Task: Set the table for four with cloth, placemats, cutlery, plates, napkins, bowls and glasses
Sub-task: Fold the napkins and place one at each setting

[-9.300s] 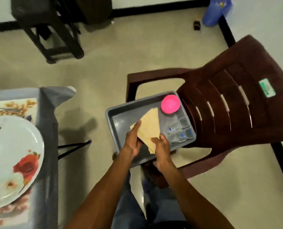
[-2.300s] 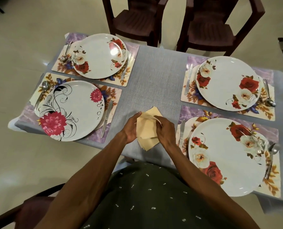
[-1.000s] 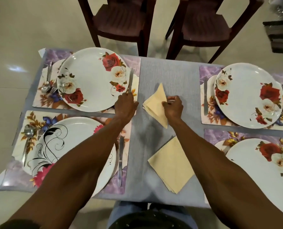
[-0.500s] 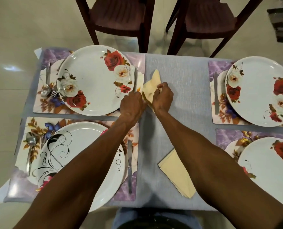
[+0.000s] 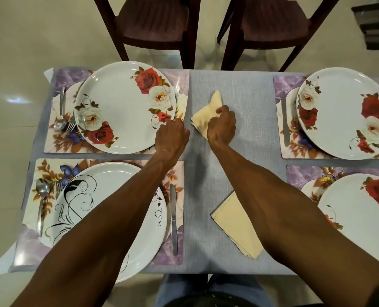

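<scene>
Pinching a folded pale-yellow paper napkin over the grey tablecloth, the right hand sits just right of the far rose-patterned white plate, whose near-right rim the left hand grips, fingers curled.

Home dining room (laid table, chairs).

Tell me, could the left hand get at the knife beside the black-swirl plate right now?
Probably yes. The left hand holds nothing I can see, and the knife lies uncovered on its placemat, beside the black-swirl plate, just right of the left forearm. Only drawing the arm back seems needed.
</scene>
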